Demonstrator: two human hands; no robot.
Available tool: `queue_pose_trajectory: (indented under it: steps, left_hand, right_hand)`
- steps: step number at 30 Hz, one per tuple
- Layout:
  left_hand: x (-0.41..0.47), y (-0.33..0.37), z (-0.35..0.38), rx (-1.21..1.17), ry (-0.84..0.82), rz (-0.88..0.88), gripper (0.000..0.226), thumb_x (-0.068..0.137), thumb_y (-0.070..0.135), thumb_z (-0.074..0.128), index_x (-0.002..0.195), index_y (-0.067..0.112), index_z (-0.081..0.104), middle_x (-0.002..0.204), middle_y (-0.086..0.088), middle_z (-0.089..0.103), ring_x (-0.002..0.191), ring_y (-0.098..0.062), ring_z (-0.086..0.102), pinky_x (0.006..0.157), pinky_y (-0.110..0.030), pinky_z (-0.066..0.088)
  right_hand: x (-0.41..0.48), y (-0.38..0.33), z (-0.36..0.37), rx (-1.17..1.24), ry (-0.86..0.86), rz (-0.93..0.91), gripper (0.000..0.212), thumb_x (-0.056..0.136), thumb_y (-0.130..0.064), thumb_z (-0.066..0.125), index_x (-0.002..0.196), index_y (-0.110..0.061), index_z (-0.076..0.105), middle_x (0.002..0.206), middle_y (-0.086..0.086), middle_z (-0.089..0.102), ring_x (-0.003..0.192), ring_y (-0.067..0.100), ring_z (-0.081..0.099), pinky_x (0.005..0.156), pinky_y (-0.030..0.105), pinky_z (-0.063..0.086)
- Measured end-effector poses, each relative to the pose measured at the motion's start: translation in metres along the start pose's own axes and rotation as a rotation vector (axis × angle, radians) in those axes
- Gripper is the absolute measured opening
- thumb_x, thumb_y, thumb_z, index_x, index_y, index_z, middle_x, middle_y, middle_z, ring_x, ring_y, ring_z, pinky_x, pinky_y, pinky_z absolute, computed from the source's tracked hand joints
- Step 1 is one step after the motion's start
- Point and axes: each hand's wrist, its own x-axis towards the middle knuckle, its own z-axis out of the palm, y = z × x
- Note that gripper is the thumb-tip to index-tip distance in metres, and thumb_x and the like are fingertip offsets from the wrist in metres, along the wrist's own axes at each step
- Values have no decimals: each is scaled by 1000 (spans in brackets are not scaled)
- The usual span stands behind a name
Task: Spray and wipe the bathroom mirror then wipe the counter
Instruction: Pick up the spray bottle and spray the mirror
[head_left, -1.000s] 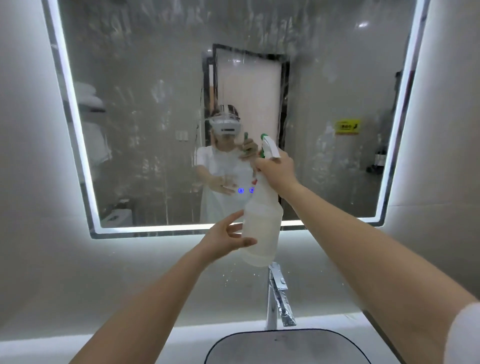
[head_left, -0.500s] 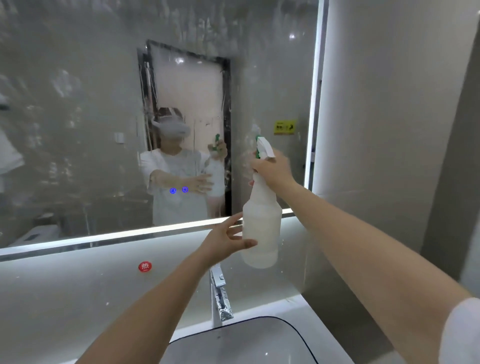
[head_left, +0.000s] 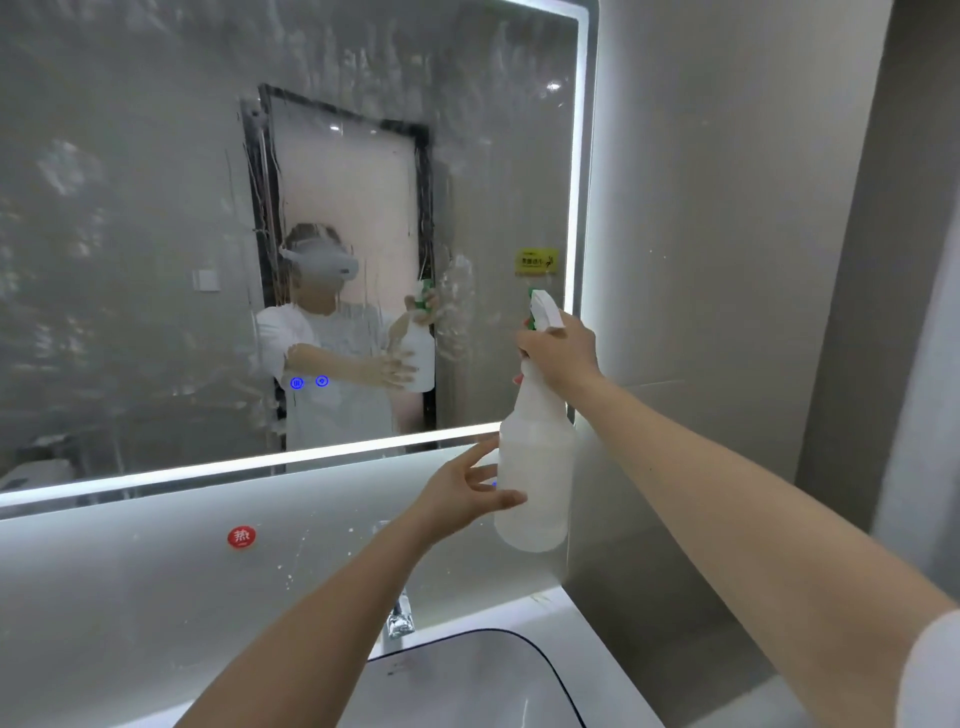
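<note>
Facing mirror (head_left: 156, 208), right grip (head_left: 563, 353) clamps spray bottle (head_left: 537, 467) neck; left grip (head_left: 457, 493), spread, seemingly touches its side.

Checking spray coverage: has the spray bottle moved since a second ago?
Yes. The spray bottle moved right: from over the blue touch lights to just beside the mirror's lit right edge.

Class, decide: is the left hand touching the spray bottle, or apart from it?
Touching. The head view shows the left hand with its thumb lying against the spray bottle.
</note>
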Motion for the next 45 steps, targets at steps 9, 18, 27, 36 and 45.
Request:
queue_pose_trajectory:
  steps: [9,18,27,36,45]
  left_hand:
    - [3,3,36,-49,-93,-22,72,71,27,83,124,52,42,129,2,61,103,-10,66,95,-34,50]
    - [5,-2,78,13,-95,-11,69,50,48,85,106,57,46,115,4,68,102,-12,67,96,-42,50]
    - [-24,-30,41,-44,-32,-100,59,67,22,85,105,49,49,112,-1,67,99,-15,67,82,-34,58]
    - [-82,-65,-32,-78,166,-209,59,71,11,83,118,30,53,115,-5,66,99,-16,66,79,-33,58]
    - [-159,-88,-112,-63,376,-296,66,69,16,84,125,28,50,122,-8,62,107,-16,62,75,-29,58]
  right_hand:
    - [-11,21,-35,-67,72,-2,4,81,-10,52,85,-9,53,78,7,55,55,27,65,48,24,49]
    - [-22,40,-63,-36,72,62,11,70,-5,48,80,-5,54,66,6,50,49,28,59,50,29,50]
    - [-32,43,-9,-63,-68,62,18,75,-4,49,91,-7,56,75,7,55,52,28,62,58,37,55]
    - [-57,26,89,15,-230,47,7,78,-5,50,76,-11,52,76,7,56,58,32,66,43,19,44]
    - [-90,-10,201,173,-439,12,8,77,-3,50,70,-8,48,67,9,49,48,26,59,50,28,48]
